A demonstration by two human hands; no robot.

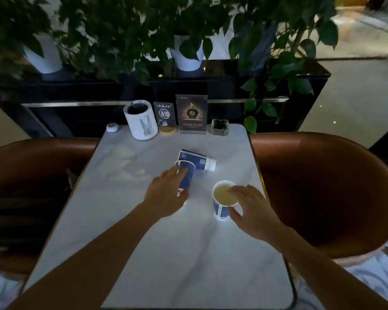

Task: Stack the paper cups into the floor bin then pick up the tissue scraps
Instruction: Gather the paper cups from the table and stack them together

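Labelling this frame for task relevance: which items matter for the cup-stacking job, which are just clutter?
Job:
- upright cup, pale liquid inside, right hand on it
- tipped cup under left hand
- second tipped cup, touching it

Floor bin and tissue scraps: not in view.

Clutter:
- white canister
- A10 sign
- menu stand
- ashtray
- call button
- potted plants

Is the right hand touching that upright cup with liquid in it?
Touching. The head view shows the right hand pinching the upright cup, fingers on its rim and thumb against its side.

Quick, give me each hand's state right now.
Left hand: closing around the tipped blue cup, grip not yet firm.
Right hand: holding the upright cup by its rim and side.
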